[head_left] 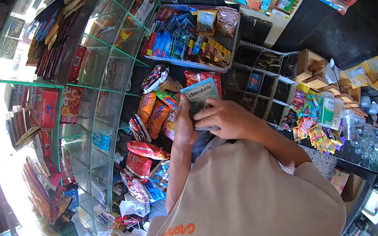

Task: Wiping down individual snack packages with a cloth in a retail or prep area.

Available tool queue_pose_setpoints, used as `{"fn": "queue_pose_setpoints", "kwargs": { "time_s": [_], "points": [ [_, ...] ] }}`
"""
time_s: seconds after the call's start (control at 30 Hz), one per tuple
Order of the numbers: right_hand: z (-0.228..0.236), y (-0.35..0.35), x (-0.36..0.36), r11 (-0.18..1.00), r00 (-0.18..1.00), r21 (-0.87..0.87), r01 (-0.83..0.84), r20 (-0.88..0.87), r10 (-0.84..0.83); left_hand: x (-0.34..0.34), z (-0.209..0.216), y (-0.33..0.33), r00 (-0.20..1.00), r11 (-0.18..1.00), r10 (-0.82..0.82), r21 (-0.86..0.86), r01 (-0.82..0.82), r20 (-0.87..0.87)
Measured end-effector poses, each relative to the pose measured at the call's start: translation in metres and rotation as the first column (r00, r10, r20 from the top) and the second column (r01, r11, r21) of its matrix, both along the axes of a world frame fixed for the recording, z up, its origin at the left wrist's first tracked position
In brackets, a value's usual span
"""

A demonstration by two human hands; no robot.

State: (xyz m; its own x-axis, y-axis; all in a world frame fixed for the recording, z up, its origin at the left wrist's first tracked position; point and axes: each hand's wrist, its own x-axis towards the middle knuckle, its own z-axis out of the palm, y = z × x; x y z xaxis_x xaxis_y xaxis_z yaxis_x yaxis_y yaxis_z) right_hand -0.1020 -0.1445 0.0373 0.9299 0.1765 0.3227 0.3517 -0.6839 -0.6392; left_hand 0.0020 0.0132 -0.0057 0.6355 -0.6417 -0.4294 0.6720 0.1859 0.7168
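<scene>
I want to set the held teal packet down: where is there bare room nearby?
In the divided rack, the dark compartments just below the blue packet look bare. Crowded: the tray above and the snack pile beside the left hand.

White glare blazes in from the left, bleaching patches behind the glass shelves [94, 110]! Over right, the black wall [357, 34] sinks into shade. Soft shadows crease the beige shirt [244, 193]; the centre's fairly crisp, while fisheye bending and black vignetting squeeze the rim.
</scene>
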Motion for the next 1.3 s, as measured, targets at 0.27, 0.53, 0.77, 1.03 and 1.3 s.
{"fn": "queue_pose_setpoints", "kwargs": {
  "time_s": [0.27,0.53,0.77,1.03,1.3],
  "points": [
    [-0.006,-0.017,-0.017,0.981,0.985,0.145,-0.128,-0.096,0.143,0.003,0.010,0.003,0.994,0.992,0.078,-0.097,-0.086,-0.079],
    [0.018,-0.057,-0.010,0.949,0.981,0.248,0.196,-0.035,-0.193,0.001,0.001,0.004,0.998,0.998,0.055,-0.011,-0.055,0.016],
    [0.000,-0.022,0.012,0.975,0.971,0.064,0.214,0.092,-0.219,-0.016,-0.005,0.002,0.977,0.995,0.062,-0.083,-0.046,0.204],
    [-0.010,-0.062,-0.003,0.932,0.933,0.056,0.359,-0.011,-0.359,-0.015,-0.002,0.002,0.993,0.999,0.046,0.020,-0.048,0.113],
    [-0.011,-0.052,-0.006,0.938,0.962,0.238,0.251,0.043,-0.269,-0.015,0.003,-0.003,0.996,0.995,0.092,0.031,-0.092,-0.017]
  ]
}}
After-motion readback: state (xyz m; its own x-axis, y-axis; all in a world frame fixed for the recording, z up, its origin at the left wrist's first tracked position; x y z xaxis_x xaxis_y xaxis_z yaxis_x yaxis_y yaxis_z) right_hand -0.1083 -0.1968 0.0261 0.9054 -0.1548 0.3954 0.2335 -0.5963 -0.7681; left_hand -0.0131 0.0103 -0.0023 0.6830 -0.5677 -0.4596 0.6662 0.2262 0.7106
